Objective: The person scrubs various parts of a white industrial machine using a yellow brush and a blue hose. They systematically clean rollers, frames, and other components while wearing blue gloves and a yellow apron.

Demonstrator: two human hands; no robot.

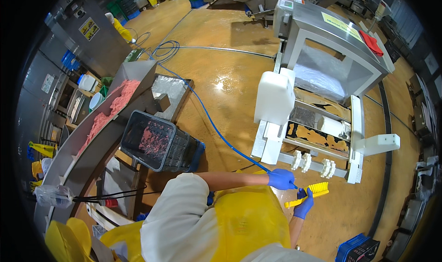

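Observation:
My left hand [281, 179], in a blue glove, is closed around the end of a blue hose [221, 135]. Just below and to the right of it, my blue-gloved right hand [303, 206] grips a yellow scrubbing brush [317, 188] by its handle, bristles up and to the right. The hose tip and the brush are close together but I cannot tell whether they touch. Ahead of both hands stands a white conveyor frame [313, 160] with its belt off, showing wet black and tan surfaces inside. It runs into a steel tunnel-shaped machine [331, 36].
To the left, a dark crate [168, 140] holds pink minced scraps, beside a steel trough [73, 163] with pink mince. Hose coils [165, 50] lie on the wet floor. A blue and black crate [357, 249] sits lower right. People in yellow [120, 29] stand farther off.

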